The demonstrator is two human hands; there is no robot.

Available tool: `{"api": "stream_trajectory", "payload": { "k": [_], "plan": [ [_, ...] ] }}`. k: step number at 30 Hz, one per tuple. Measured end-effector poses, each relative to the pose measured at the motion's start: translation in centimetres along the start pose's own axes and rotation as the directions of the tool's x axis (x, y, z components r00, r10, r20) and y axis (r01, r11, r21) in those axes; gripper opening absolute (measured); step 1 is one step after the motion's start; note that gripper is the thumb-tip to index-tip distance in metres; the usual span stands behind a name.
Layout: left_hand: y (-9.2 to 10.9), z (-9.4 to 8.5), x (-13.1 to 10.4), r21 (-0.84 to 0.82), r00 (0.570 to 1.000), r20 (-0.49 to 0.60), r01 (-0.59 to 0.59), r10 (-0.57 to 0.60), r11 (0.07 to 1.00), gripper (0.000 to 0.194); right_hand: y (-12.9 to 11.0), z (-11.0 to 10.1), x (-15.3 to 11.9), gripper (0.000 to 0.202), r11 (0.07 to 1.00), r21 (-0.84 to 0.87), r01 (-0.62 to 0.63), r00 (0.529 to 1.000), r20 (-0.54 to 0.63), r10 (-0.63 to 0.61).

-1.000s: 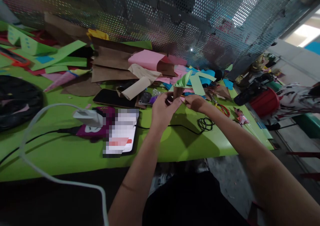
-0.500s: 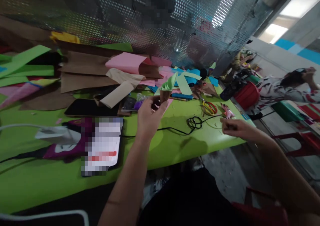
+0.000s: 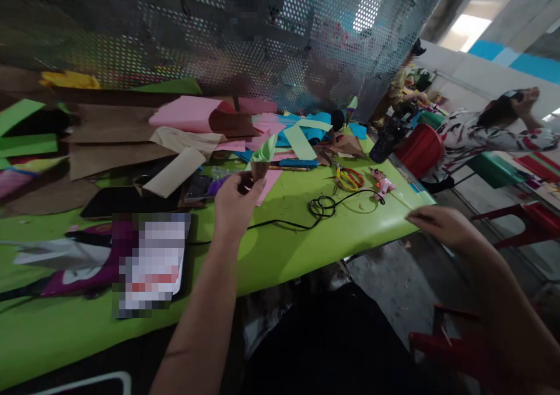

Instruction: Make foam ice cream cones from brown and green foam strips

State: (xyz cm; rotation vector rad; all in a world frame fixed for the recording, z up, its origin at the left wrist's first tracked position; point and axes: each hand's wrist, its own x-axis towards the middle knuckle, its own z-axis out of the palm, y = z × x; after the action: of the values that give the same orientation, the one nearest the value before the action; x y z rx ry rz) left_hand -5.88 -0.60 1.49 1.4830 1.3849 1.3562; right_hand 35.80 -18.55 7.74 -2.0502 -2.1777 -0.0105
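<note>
My left hand (image 3: 236,205) is closed round a small brown paper cone (image 3: 261,170) with pleated light green paper (image 3: 266,150) rising from its top. It holds the cone upright above the table. My right hand (image 3: 440,224) is off the table's right front edge, its fingers pressed together and pointing left. Whether anything is between them I cannot make out. Nearest to it on the table lies a pink glue gun (image 3: 382,186) beside a looped black cord (image 3: 322,207). Scissors (image 3: 350,179) with yellow and red handles lie left of the glue gun.
The green table (image 3: 280,261) bears pink paper (image 3: 188,114), brown paper (image 3: 105,158), green strips (image 3: 301,141), a blue pen (image 3: 298,163) and a pixelated phone (image 3: 153,261) beside a purple power strip (image 3: 87,275). A perforated metal panel (image 3: 210,39) stands behind. A person (image 3: 472,132) sits at right.
The view has shifted, so the table things sit further left. My right hand has moved right, away from the glue gun, with its fingers straighter. My left hand still holds the cone.
</note>
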Motion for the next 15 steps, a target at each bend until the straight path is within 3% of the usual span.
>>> {"api": "stream_trajectory", "payload": {
  "k": [3, 7, 11, 15],
  "plan": [
    [-0.4, 0.0, 0.2, 0.035, 1.000, -0.014, 0.019, -0.018, 0.999, 0.034, -3.2, 0.3, 7.3, 0.029, 0.985, 0.011, 0.171, 0.985, -0.034, -0.170],
    [-0.5, -0.1, 0.2, 0.069, 0.998, -0.023, 0.056, -0.055, 0.996, 0.033, -6.5, 4.0, 15.3, 0.036, 0.962, -0.142, 0.234, 0.970, 0.096, -0.222],
    [-0.3, -0.2, 0.1, 0.059, 0.999, 0.008, 0.036, -0.036, 0.998, 0.033, -7.7, 6.6, 18.8, 0.028, 0.954, -0.182, 0.237, 0.968, 0.131, -0.216],
    [-0.1, -0.2, -0.1, 0.015, 1.000, 0.009, 0.027, -0.027, 1.000, 0.034, -10.2, 6.4, 20.5, 0.020, 0.961, -0.111, 0.255, 0.965, 0.097, -0.245]
  ]
}}
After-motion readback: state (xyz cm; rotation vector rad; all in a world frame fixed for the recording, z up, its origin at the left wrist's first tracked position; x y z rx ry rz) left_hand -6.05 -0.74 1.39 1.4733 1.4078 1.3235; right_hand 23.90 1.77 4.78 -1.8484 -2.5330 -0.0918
